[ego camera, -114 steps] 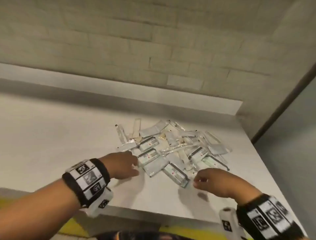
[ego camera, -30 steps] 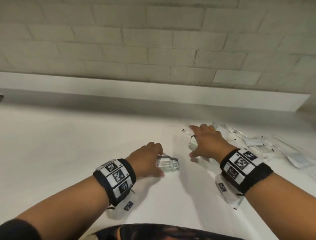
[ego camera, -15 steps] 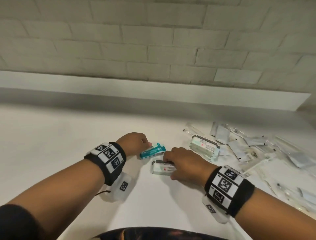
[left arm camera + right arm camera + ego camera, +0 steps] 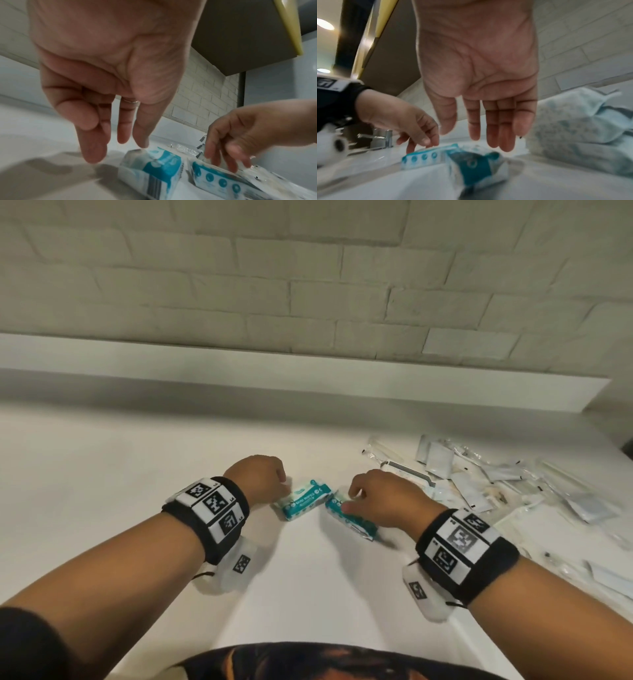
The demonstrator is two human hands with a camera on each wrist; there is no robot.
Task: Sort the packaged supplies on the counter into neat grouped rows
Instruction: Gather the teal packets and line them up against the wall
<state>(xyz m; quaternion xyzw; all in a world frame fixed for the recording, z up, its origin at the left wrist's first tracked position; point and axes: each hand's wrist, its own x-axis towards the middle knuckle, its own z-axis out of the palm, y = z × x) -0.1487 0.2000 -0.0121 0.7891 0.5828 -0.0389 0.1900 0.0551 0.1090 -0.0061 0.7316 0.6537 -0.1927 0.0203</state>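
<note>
Two teal-and-white wipes packs lie side by side on the white counter (image 4: pixel 137 474). The left pack (image 4: pixel 304 502) (image 4: pixel 159 166) (image 4: pixel 421 158) lies aslant, and my left hand (image 4: pixel 282 491) (image 4: pixel 120 147) touches its near end with straight fingers. The right pack (image 4: pixel 349 520) (image 4: pixel 221 181) (image 4: pixel 471 167) lies under my right hand (image 4: pixel 346 503) (image 4: pixel 471 133), whose fingers hang straight over it, the tips at its far end. Neither hand is closed around a pack.
A loose pile of clear and white packets (image 4: pixel 479 484) spreads over the counter to the right of my right hand. A low white upstand (image 4: pixel 308 378) and a brick wall close the back. A chrome tap (image 4: pixel 380 138) stands beyond my left hand.
The pack under my right hand showed a white face half a second ago and now shows teal, close beside the left pack. Both hands have loosened their hold on the packs.
</note>
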